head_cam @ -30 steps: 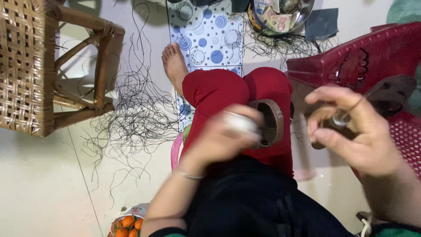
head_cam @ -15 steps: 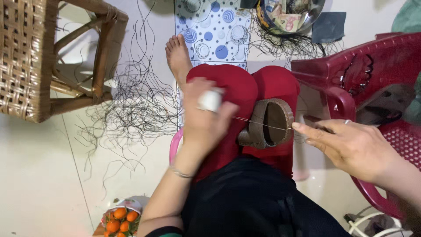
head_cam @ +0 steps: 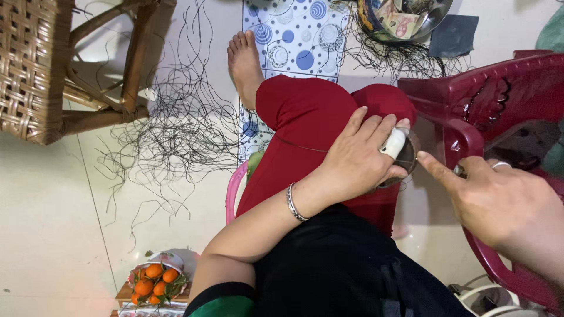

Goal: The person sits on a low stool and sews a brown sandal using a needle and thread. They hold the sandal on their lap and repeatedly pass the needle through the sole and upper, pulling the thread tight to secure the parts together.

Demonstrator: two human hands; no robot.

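Your left hand (head_cam: 358,158) lies palm-down over the round brown spool (head_cam: 405,158) that rests on your right knee, fingers spread across its rim and grasping a small white piece (head_cam: 393,142) between them. The spool sits just left of the maroon plastic chair (head_cam: 470,105). Your right hand (head_cam: 499,199) is beside it, a little lower, index finger stretched toward the spool's edge and not quite touching; whether that hand pinches the thin wire (head_cam: 294,144) you cannot tell.
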